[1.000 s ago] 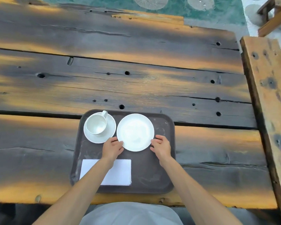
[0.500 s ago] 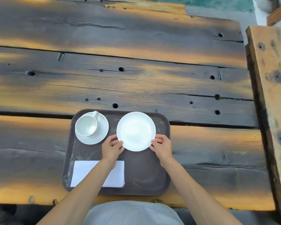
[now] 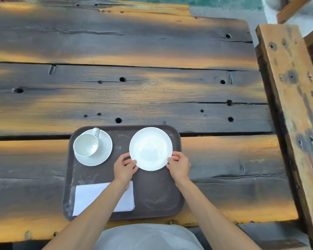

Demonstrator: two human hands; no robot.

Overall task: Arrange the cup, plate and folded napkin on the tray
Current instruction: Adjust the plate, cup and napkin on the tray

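Observation:
A dark brown tray (image 3: 152, 199) lies at the table's near edge. In its far right corner sits a white plate (image 3: 150, 148), gripped at its near rim from both sides: my left hand (image 3: 124, 167) on the left, my right hand (image 3: 179, 165) on the right. A white cup (image 3: 86, 144) stands on a white saucer (image 3: 105, 152) in the far left corner, handle pointing away. A folded white napkin (image 3: 90, 195) lies flat in the near left corner, partly under my left forearm.
The table (image 3: 134, 91) is made of dark weathered planks with holes and gaps. A wooden bench or beam (image 3: 293, 105) runs along the right side. A green patterned floor shows beyond the far edge.
The plate, held by both hands, has shifted to the right and slightly away across the tray, widening the gap to the saucer. The camera view has also drifted.

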